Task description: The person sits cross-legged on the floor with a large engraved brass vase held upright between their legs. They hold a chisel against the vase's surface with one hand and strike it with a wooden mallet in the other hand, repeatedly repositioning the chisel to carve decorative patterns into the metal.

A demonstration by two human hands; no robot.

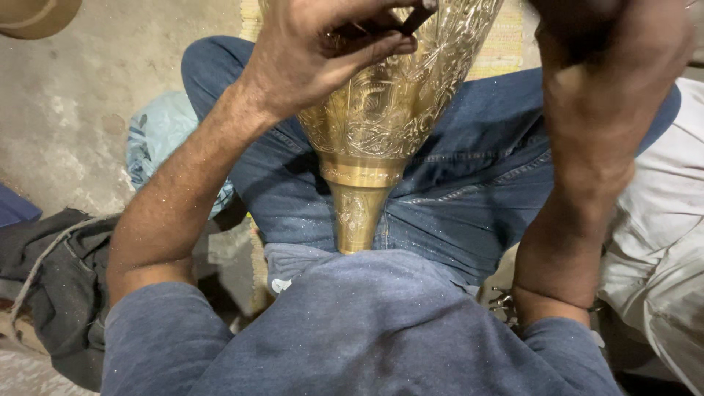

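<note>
A large engraved brass vase [381, 110] lies across my lap with its narrow neck pointing at my stomach. My left hand [323, 55] rests on the vase's upper left side, fingers closed around a thin dark tool [418, 16] held against the patterned metal. My right hand [609, 37] is raised at the top right, close to the camera and dark; what it grips is cut off by the frame edge. I sit cross-legged in blue jeans [469, 176] and a blue sweatshirt.
A pale blue plastic bag [158, 139] lies on the concrete floor beside my left knee. A dark grey cloth bundle [51, 271] sits at the lower left. White fabric [667, 242] lies along the right. A woven mat [506, 44] shows behind the vase.
</note>
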